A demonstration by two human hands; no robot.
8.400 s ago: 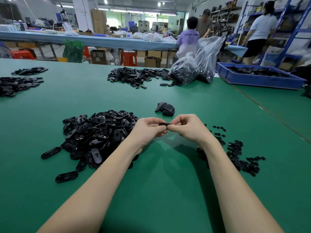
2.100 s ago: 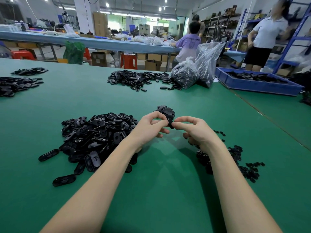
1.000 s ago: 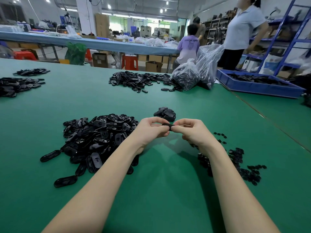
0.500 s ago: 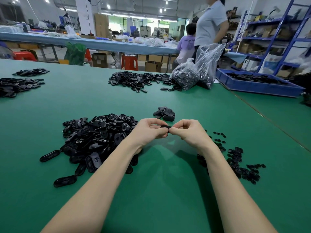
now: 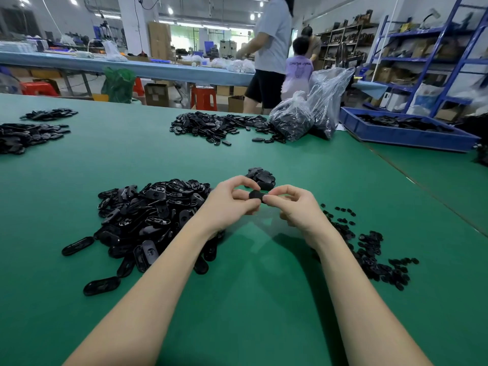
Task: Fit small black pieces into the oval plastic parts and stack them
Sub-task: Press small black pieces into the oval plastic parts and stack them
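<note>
— Above the green worktop, what are the hands doing?
— The left hand and the right hand meet over it, each pinching one end of a single oval plastic part between thumb and fingertips, fingers curled round it.

— Can you see a small piece seated in that oval part?
— No, the fingers cover too much to tell.

— What lies beside the oval part?
— Left of it, a big heap of loose oval parts spreads on the worktop, a few strays at its near edge. Right of it and nearer the camera, a scatter of small black pieces lies partly behind the right forearm.

— And just beyond the oval part?
— A little stack of finished parts, close behind the fingertips.

— Farther still?
— Another spread of black parts, then two clear plastic bags stuffed with more, and to their right a blue tray. Past the worktop's far edge, people stand by a long blue table.
</note>
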